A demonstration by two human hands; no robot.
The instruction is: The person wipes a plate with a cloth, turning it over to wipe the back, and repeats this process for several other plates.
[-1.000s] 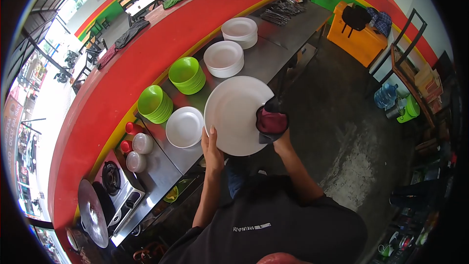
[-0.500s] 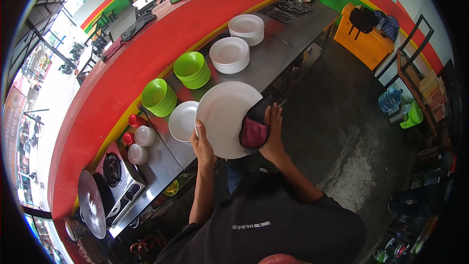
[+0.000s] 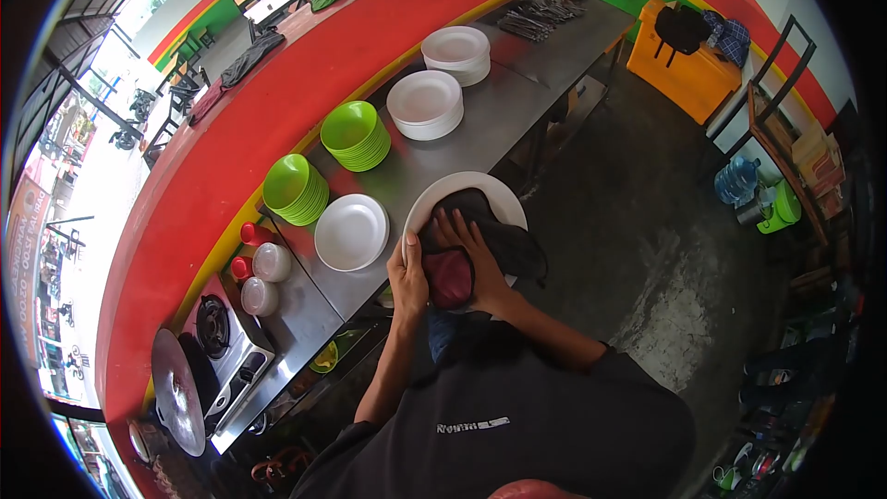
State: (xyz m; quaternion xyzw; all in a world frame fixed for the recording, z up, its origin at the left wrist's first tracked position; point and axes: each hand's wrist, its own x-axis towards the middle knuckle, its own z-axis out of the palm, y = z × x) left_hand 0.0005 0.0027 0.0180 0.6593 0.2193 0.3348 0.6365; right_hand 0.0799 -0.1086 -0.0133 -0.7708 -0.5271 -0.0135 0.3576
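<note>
A white plate [image 3: 510, 201] is held tilted in front of me, off the table. My left hand [image 3: 409, 279] grips its left rim, with the thumb over the upper face and the fingers hidden beneath. A black and maroon cloth [image 3: 508, 245] is bunched on the plate's face and hangs past its right edge. My right hand [image 3: 482, 270] holds this cloth pressed to the plate, the fingers stretched over it. Left of the held plate, another white plate [image 3: 351, 233] sits on the metal table.
Green bowl stacks [image 3: 294, 192] and white plate stacks [image 3: 425, 103] line the steel table [image 3: 517, 83]. Cutlery [image 3: 540, 17] lies at its far end. Lidded tubs [image 3: 271, 261], red cups [image 3: 242, 267] and a gas stove [image 3: 222, 337] stand at the left. A red wall [image 3: 212, 148] runs behind.
My right hand and the cloth have moved left, from the plate's right edge onto its face. The held plate has tilted and dropped slightly, moving clear of the plate on the table.
</note>
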